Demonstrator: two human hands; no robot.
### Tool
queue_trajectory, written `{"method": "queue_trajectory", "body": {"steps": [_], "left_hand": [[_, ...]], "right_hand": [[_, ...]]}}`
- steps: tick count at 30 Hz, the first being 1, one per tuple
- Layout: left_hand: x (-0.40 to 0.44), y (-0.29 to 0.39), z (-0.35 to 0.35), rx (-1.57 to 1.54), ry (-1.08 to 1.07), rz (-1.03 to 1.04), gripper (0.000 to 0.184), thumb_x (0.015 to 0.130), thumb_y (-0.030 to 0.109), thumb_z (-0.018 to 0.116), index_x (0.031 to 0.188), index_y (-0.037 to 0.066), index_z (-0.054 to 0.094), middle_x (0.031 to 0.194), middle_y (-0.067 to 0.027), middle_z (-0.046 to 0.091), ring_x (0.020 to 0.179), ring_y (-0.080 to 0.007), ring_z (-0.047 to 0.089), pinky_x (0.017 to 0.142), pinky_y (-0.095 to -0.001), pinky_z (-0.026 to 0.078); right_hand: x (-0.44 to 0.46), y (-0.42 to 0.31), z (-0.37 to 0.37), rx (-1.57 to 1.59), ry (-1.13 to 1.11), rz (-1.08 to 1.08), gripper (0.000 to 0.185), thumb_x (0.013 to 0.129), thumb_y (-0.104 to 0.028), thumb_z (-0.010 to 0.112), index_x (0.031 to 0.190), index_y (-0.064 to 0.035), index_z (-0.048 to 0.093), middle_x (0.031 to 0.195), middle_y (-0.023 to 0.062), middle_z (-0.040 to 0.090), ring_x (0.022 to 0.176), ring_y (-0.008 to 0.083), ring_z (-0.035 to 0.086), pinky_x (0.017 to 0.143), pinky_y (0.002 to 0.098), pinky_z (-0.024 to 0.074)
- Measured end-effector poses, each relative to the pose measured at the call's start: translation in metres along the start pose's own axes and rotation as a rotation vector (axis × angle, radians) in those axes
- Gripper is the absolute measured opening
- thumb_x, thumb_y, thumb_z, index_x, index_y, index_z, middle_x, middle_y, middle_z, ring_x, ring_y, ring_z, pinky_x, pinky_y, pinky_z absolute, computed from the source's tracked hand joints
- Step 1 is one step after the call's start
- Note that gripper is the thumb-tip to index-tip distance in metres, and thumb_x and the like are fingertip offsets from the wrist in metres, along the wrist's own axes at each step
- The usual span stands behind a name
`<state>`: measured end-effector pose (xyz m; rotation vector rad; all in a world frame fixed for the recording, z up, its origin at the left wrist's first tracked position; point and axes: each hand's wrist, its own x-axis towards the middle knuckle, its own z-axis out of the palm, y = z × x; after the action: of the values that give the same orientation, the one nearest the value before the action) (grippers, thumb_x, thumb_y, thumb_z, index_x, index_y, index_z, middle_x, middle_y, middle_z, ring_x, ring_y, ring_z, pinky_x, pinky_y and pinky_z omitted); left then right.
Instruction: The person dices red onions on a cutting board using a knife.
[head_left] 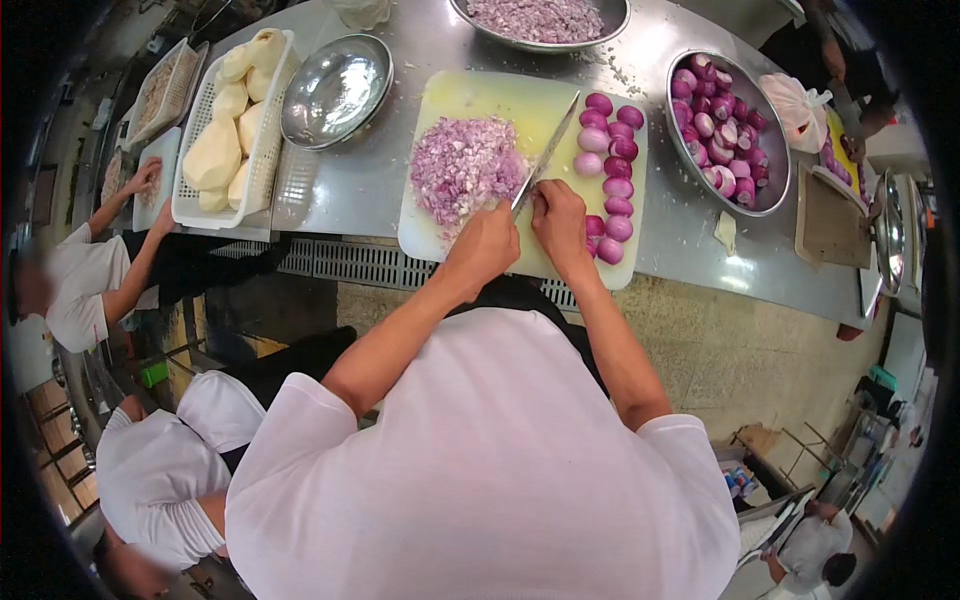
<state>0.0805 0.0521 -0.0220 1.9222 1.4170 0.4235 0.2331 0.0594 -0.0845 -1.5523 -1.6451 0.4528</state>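
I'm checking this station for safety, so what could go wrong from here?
The fingers of the right hand are close beside the knife in the left hand, so a slip could cut them. The lowest onions are near the board's near edge and might roll off if nudged. The chopped onion lies loose, and a sleeve or arm could scatter it.

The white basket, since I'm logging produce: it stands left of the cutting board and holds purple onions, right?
Wrong contents: the head view shows the white basket left of the cutting board holding large pale pieces of produce.
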Motion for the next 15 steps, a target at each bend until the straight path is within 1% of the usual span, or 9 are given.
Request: {"method": "queue_trajectory", "body": {"steps": [3, 5, 8, 9, 13, 15], "left_hand": [[0.009, 0.002, 0.001, 0.039, -0.007, 0.013, 0.016, 0.089, 0.007, 0.051, 0.091, -0.008, 0.056, 0.077, -0.0327, 0.061, 0.078, -0.051, 0.061, 0.071, -0.0547, 0.049], [0.002, 0.011, -0.01, 0.001, -0.027, -0.055, 0.016, 0.09, 0.007, 0.051, 0.092, -0.008, 0.056, 0.078, -0.0329, 0.061, 0.08, -0.051, 0.061, 0.072, -0.0547, 0.049], [0.005, -0.004, 0.013, 0.029, -0.037, -0.08, 0.016, 0.09, 0.007, 0.051, 0.093, -0.008, 0.056, 0.078, -0.0332, 0.061, 0.081, -0.0513, 0.061, 0.072, -0.0549, 0.049], [0.004, 0.0, 0.01, 0.025, -0.041, -0.084, 0.016, 0.09, 0.007, 0.051, 0.093, -0.008, 0.056, 0.078, -0.0332, 0.061, 0.081, -0.0513, 0.061, 0.072, -0.0549, 0.049], [0.0, 0.011, -0.005, -0.025, -0.01, -0.031, 0.016, 0.09, 0.007, 0.05, 0.091, -0.008, 0.056, 0.079, -0.0333, 0.061, 0.081, -0.0516, 0.061, 0.071, -0.0554, 0.048], [0.001, 0.004, -0.001, -0.037, 0.007, -0.005, 0.016, 0.09, 0.007, 0.05, 0.089, -0.008, 0.056, 0.079, -0.0336, 0.06, 0.081, -0.0517, 0.061, 0.071, -0.0555, 0.048]], "right_hand": [[0.003, 0.004, 0.0, -0.003, 0.003, -0.031, 0.006, 0.08, 0.003, 0.06, 0.085, 0.0019, 0.062, 0.082, 0.021, 0.061, 0.077, 0.0429, 0.061, 0.068, 0.0491, 0.0487], [0.001, 0.002, 0.0, -0.007, 0.016, -0.021, 0.005, 0.08, 0.003, 0.06, 0.084, 0.0018, 0.062, 0.082, 0.0214, 0.061, 0.077, 0.043, 0.061, 0.068, 0.0494, 0.0486], [0.001, 0.001, -0.003, -0.013, 0.01, 0.003, 0.005, 0.08, 0.003, 0.06, 0.084, 0.0015, 0.062, 0.081, 0.0215, 0.061, 0.077, 0.0432, 0.061, 0.068, 0.0492, 0.0489], [-0.002, 0.002, -0.003, -0.015, 0.004, 0.007, 0.005, 0.08, 0.003, 0.06, 0.084, 0.0015, 0.062, 0.081, 0.0215, 0.061, 0.077, 0.0432, 0.061, 0.068, 0.0492, 0.0489], [0.0, 0.005, -0.006, -0.013, 0.015, 0.01, 0.005, 0.079, 0.004, 0.061, 0.083, 0.0016, 0.063, 0.081, 0.0207, 0.062, 0.077, 0.0428, 0.061, 0.068, 0.0483, 0.049], [0.003, 0.006, -0.012, -0.004, 0.038, 0.015, 0.006, 0.079, 0.004, 0.061, 0.083, 0.0016, 0.063, 0.08, 0.0204, 0.063, 0.077, 0.0426, 0.061, 0.068, 0.0479, 0.0489]]}}
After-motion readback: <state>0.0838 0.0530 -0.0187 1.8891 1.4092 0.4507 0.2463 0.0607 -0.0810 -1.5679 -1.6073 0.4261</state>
